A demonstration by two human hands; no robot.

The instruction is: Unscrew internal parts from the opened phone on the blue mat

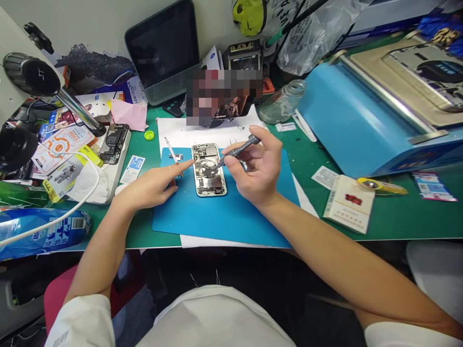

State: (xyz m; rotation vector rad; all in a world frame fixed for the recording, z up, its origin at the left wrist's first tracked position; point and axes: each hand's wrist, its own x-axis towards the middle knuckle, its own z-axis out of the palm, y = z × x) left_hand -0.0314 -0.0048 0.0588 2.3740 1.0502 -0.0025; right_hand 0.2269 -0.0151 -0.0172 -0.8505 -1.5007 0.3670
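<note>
Opened silver smartphone chassis (209, 169), back cover off and internal boards exposed, lies flat near the upper middle of the blue rectangular work mat (224, 217), which rests on white paper over the green cutting mat (390, 217). The chassis sits between the two hands, touching or nearly touching both.

Left hand (152, 188): palm down on the blue mat just left of the chassis, index finger extended, its tip meeting the left edge of the chassis; remaining fingers curled loosely and holding nothing.

Right hand (258, 168): just right of the chassis, thumb and fingers closed around a slim grey metal screwdriver (238, 150). The tool slopes down to the left, and its tip stands over the middle of the exposed interior; contact with a screw cannot be confirmed.

Surroundings: a clear glass jar (282, 101) lies behind the mat, a second dismantled dark phone (115, 140) lies at the left, and a white cardboard box (349, 202) lies at the right.
</note>
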